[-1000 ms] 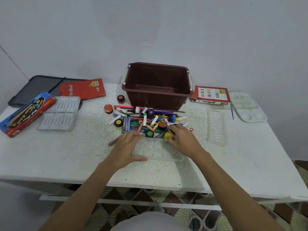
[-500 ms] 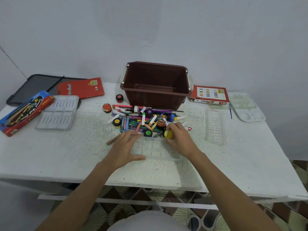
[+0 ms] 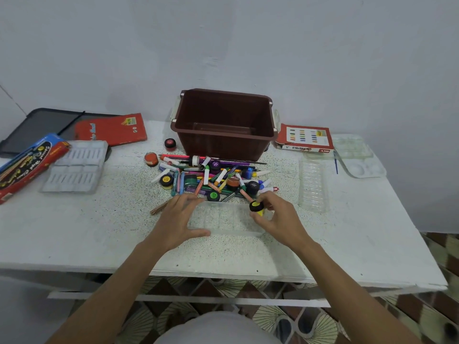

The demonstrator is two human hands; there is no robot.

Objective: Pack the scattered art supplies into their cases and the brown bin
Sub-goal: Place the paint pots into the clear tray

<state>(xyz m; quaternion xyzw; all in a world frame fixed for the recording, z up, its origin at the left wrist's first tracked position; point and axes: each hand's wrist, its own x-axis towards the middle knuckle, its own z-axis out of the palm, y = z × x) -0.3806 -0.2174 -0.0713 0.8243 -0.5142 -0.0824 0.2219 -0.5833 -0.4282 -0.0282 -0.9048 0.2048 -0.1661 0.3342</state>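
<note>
A pile of scattered art supplies [image 3: 211, 177], with markers, paint tubes and small paint pots, lies in front of the empty brown bin [image 3: 224, 122]. A clear plastic tray [image 3: 226, 217] sits at the near side of the pile. My left hand [image 3: 177, 219] rests on the tray's left end, fingers spread and thumb along its near edge. My right hand [image 3: 278, 217] pinches a small yellow paint pot [image 3: 257, 207] with a black lid, held just above the tray's right end.
On the white table [image 3: 99, 232] at the left lie a blue-red pencil box [image 3: 27, 162], a white insert tray [image 3: 75, 167], a red case [image 3: 111, 130] and a dark folder [image 3: 37, 125]. At the right are an oil pastels box [image 3: 305, 139], a clear tray [image 3: 313, 187] and a palette [image 3: 360, 160].
My right hand has picked the yellow paint pot out of the pile and drawn it back over the tray's right end. My left hand has stayed on the tray.
</note>
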